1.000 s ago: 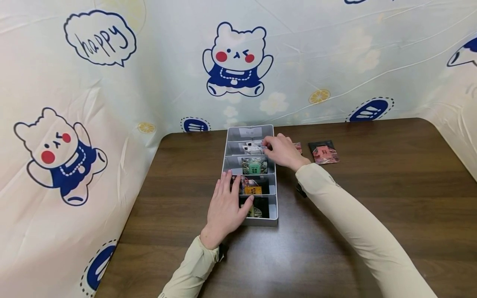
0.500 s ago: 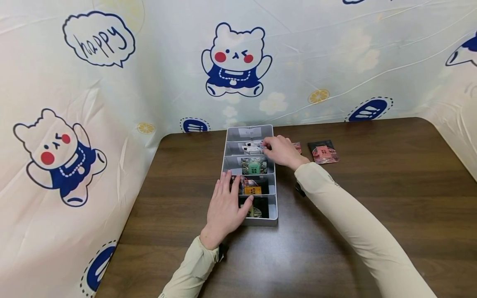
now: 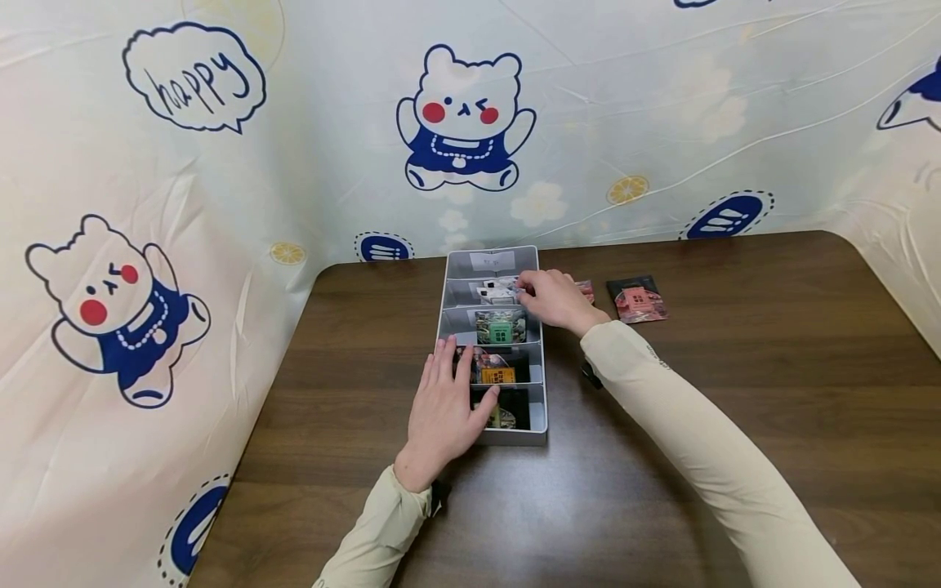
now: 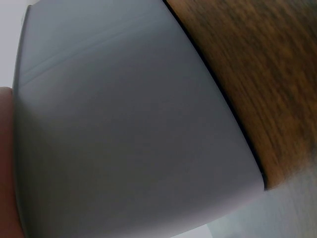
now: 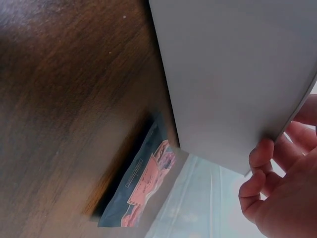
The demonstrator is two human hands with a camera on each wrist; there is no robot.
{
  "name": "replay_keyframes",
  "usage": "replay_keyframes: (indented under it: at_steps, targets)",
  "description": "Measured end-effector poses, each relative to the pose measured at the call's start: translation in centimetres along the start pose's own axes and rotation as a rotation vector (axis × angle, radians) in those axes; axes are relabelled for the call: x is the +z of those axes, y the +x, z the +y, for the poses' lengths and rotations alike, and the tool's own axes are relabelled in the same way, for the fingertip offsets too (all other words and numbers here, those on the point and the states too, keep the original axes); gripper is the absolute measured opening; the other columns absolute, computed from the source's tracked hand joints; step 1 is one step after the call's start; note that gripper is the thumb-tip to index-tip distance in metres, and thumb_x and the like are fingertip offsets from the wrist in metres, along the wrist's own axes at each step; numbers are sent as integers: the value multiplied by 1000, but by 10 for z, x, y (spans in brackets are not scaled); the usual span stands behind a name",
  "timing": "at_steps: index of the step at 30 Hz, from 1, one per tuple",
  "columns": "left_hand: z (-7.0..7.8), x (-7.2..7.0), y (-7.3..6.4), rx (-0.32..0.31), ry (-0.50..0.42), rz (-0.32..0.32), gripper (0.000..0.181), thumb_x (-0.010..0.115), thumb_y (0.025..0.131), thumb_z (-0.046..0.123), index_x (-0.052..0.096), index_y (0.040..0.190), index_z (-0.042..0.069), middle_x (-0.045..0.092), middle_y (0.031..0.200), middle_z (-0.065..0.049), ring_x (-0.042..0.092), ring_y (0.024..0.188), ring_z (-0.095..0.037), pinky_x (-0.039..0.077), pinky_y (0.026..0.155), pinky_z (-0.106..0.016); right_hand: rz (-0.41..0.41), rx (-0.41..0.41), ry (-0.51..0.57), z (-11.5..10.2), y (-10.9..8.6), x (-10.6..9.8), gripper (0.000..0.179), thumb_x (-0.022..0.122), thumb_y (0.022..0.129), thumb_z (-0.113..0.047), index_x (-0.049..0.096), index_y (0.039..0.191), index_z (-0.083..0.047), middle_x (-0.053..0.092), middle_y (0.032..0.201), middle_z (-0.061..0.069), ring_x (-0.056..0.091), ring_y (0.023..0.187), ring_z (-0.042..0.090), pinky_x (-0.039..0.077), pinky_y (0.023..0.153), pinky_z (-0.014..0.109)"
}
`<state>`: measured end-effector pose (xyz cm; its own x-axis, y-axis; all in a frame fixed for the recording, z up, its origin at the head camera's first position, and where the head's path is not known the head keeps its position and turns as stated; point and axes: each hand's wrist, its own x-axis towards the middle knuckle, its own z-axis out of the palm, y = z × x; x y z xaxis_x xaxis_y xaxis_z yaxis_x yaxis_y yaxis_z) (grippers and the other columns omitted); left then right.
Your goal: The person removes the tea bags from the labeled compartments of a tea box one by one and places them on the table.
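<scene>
A long grey divided box (image 3: 546, 408) stands on the wooden table. My left hand (image 3: 444, 408) rests on its near left rim with straight, spread fingers, the thumb over the nearest compartment. At the second compartment from the back, my right hand (image 3: 559, 298) reaches over the right rim. Its curled fingertips pinch the edge of a white packet (image 3: 497, 292) there. In the right wrist view the bent outer fingers (image 5: 261, 153) lie against the box's outer wall. Nearer compartments hold a green-labelled packet (image 3: 501, 328), an orange-labelled packet (image 3: 500, 371) and a dark packet (image 3: 515, 412), partly covered by the left hand.
A pink-labelled black packet (image 3: 638, 300) lies on the table (image 3: 735, 343) right of the box. Another pink packet (image 3: 586, 290) shows partly behind the right hand. The backmost compartment bears a white label (image 3: 492, 261). A printed cloth (image 3: 573, 122) hangs behind the table.
</scene>
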<state>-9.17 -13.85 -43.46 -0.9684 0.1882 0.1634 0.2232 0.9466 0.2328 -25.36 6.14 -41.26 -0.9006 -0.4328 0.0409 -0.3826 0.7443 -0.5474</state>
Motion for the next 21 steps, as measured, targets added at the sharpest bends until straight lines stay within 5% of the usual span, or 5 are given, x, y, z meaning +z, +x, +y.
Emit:
replay_keyframes:
  at_steps: [21]
  targets:
    - [0,-1,-1,0,-8,2,72,46,94,55,40,147,8,27,157,-19,20,149,-32,17,122,-45,-27,18,25,-4,-5,-4,28,53,99,-22,63,121,-9,68,99,9,57,73,22,49,73,37]
